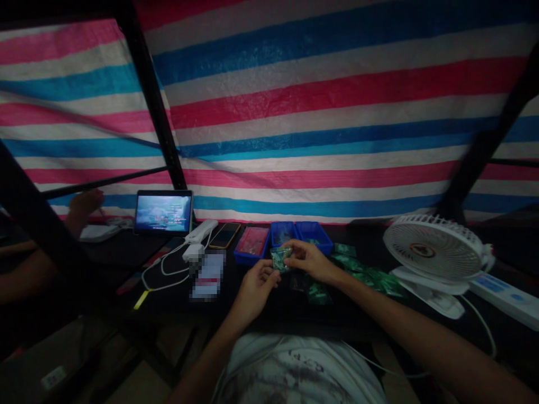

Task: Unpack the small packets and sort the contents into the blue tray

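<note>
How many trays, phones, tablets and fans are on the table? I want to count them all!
Trays: 3
Phones: 1
Tablets: 1
Fans: 1
Total: 6

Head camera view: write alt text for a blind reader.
The person's right hand grips a green foil packet beside the left hand, over a dark table with more packets, blue trays, a white fan and a lit tablet, before a striped tarpaulin.

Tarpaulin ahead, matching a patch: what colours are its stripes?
The tarpaulin has pink, white and blue stripes; head view.
</note>
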`<state>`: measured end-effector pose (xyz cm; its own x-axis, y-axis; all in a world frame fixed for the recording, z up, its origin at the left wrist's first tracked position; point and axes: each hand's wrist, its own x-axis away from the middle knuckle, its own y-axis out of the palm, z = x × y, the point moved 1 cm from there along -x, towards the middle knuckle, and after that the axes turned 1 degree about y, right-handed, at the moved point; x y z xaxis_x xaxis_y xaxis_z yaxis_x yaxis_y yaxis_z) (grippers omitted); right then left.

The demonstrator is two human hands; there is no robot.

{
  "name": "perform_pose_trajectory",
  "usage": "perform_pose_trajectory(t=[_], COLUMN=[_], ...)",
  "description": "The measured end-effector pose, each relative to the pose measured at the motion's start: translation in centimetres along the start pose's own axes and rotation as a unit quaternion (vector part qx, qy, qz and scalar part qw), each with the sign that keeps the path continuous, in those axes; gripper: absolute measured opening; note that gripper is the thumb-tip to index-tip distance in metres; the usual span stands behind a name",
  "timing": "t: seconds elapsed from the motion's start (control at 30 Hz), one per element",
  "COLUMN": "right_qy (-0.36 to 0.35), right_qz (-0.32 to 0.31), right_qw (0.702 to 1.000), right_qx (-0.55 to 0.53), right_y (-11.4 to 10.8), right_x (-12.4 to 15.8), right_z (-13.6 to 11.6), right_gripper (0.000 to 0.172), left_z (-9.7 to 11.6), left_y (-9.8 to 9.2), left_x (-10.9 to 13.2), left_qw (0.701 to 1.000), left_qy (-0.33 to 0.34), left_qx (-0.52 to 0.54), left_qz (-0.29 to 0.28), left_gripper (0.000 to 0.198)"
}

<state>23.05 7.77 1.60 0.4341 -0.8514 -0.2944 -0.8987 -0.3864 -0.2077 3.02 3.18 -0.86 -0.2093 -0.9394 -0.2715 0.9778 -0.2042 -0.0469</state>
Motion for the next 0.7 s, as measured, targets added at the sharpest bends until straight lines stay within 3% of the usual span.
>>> perform_pose_trajectory(t=[0.23, 0.43, 0.7], right_qy=[-0.005, -0.001, -0.008], right_qz=[-0.002, -0.001, 0.043], right_qw=[1.000, 1.000, 0.998], right_qx=[0.010, 0.001, 0.044], right_y=[0.4, 0.7, 0.0], right_x=[0.2, 0.2, 0.2], right_z=[-0.6, -0.9, -0.5], right_gripper=[0.035, 0.036, 0.034], left_z=[0.4, 0.6, 0.4], left_y=[-0.1, -0.2, -0.1], left_x=[0.1, 0.0, 0.0], left_qw=[1.000, 1.000, 1.000], left_qy=[0.004, 0.005, 0.002], left_qx=[-0.002, -0.001, -0.003], left_qz=[0.007, 0.020, 0.015], left_gripper=[0.033, 0.033, 0.031])
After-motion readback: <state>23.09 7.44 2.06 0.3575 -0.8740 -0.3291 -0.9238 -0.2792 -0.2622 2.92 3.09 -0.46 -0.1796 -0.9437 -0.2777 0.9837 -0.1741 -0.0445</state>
